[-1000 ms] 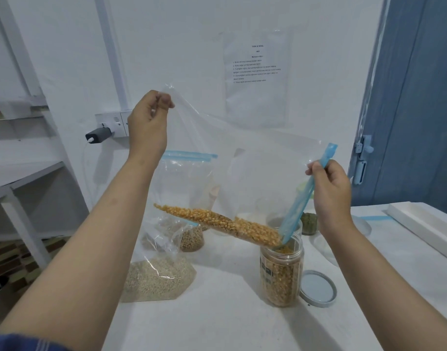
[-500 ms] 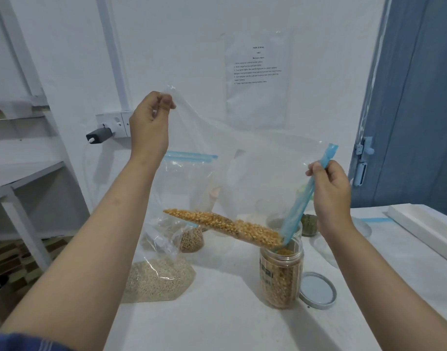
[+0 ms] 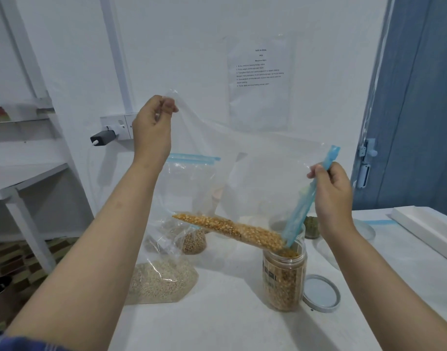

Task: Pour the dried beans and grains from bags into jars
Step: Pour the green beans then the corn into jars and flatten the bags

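I hold a clear zip bag (image 3: 255,173) tilted over an open plastic jar (image 3: 284,277). My left hand (image 3: 152,127) pinches the bag's raised bottom corner high at the left. My right hand (image 3: 331,196) grips the blue zip edge (image 3: 303,201), whose lower end dips into the jar's mouth. A band of yellow corn kernels (image 3: 230,230) lies along the bag's lower fold and slopes down into the jar, which is filled nearly to its top with kernels.
The jar's lid (image 3: 321,292) lies flat to its right. A bag of pale grain (image 3: 161,277) and another bag of beans (image 3: 194,241) stand at the left on the white table (image 3: 230,320). A small jar of green grains (image 3: 311,226) sits behind. A white tray (image 3: 425,229) lies far right.
The kernel band has grown shorter and slid toward the jar; its upper end has moved right. The jar has filled further. Both hands stay nearly where they were.
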Motion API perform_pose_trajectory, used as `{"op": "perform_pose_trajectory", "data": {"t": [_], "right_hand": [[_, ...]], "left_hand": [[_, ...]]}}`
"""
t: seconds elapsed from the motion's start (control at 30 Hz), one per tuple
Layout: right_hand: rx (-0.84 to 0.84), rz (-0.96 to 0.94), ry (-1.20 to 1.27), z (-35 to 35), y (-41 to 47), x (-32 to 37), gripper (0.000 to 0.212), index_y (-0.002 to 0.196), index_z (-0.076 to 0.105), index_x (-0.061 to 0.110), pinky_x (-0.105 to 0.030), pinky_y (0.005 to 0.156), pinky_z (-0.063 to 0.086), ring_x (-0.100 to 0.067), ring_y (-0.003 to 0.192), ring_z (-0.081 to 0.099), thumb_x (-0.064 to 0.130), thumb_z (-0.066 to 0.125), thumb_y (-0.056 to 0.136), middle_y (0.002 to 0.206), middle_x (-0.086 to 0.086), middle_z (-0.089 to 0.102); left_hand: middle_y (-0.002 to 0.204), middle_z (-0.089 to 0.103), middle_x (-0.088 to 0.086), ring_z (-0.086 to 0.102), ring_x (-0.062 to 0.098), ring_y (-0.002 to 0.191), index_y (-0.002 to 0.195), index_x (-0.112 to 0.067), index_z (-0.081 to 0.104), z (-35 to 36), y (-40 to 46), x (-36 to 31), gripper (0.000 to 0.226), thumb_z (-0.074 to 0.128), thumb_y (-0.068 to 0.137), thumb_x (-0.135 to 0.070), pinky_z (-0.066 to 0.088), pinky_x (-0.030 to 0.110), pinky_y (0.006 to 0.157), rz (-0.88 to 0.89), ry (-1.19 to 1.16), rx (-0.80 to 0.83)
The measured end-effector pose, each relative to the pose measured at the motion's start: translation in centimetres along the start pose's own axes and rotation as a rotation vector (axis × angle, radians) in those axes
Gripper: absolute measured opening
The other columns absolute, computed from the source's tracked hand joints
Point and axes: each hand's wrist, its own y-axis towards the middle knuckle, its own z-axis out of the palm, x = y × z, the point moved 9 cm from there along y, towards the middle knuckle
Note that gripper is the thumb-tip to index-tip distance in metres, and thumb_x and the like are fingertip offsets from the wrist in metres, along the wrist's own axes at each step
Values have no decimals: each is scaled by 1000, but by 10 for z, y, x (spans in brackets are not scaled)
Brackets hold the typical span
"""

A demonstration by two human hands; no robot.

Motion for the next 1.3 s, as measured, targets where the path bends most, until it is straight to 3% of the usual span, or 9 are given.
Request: {"op": "perform_pose_trajectory", "data": {"t": [0.27,0.77,1.3], "right_hand": [[-12,-9,-27,1,-2,1,20,97,59,17,-22,72,42,3,74,50,27,43,104,84,15,58],[42,-47,-104,6,-1,4,21,98,59,17,-19,70,42,1,76,50,29,43,105,86,15,58],[68,-64,-103,3,3,7,21,100,60,18,-17,70,42,1,78,50,29,44,105,88,16,59]], "left_hand": [[77,58,-25,42,1,71,75,-35,55,0,-1,3,28,49,102,-37,36,15,71,-5,-20,9],[78,55,-18,38,1,67,74,-33,54,-3,-1,4,28,48,101,-37,34,16,66,-5,-4,-2],[77,58,-23,42,4,73,77,-35,55,-3,-1,3,26,49,101,-38,36,15,71,20,-16,-12]]}}
